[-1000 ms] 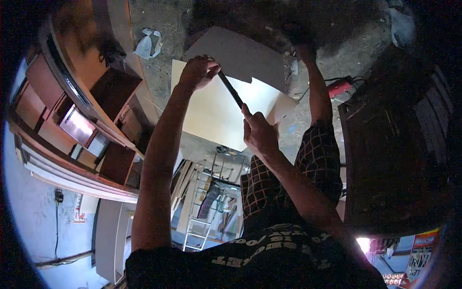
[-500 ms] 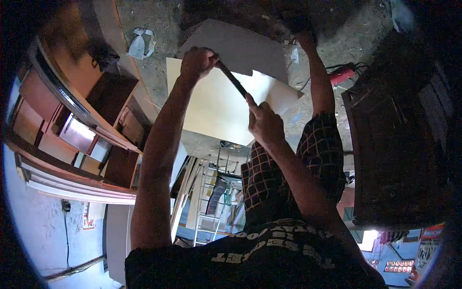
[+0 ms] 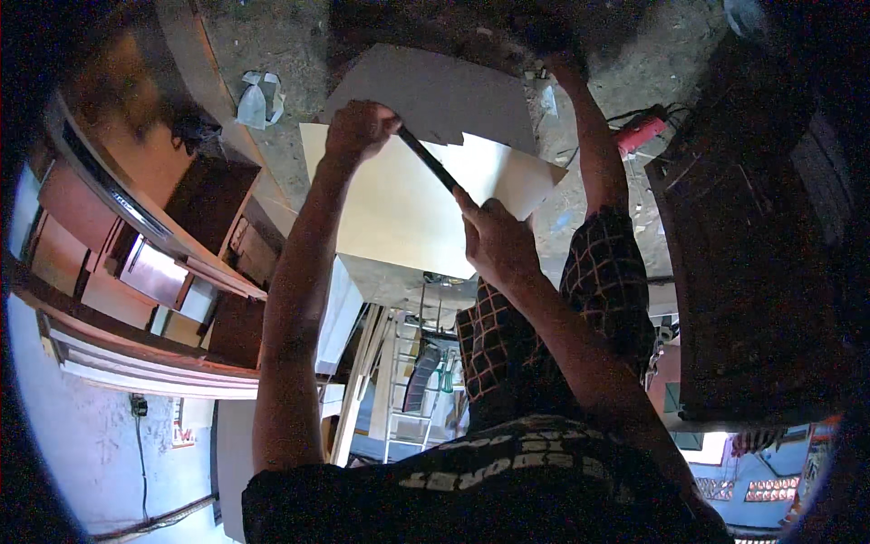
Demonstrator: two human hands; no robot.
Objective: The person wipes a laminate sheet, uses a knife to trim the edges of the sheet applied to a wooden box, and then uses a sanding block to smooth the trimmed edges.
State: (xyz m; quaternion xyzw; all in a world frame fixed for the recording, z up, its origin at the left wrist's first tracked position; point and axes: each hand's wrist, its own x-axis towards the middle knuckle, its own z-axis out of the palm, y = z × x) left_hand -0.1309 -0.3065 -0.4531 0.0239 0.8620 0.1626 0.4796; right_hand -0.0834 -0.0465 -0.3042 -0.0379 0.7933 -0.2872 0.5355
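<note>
My left hand (image 3: 359, 132) is closed around the far end of a narrow dark bar (image 3: 428, 159). Closer to my body, my right hand (image 3: 501, 240) grips the other end, with a finger lying along it. The bar slants down to the right between both fists, above a glossy cream panel (image 3: 381, 213). At that panel's far side lies a dark grey sheet (image 3: 426, 86); its near edge is jagged. The exact kind of bar is too dark to make out.
On the left stands a brown wooden cabinet frame (image 3: 236, 213) with open compartments. A red power tool (image 3: 642, 136) with a cord lies on the floor right of my leg. Dark wooden panelling (image 3: 752, 299) fills the right side. A pale ladder (image 3: 408, 426) and planks (image 3: 362, 381) are near my body.
The view has shifted slightly. Both hands still hold the bar at about the same slant over the panel, with the left fist a little lower in the picture.
</note>
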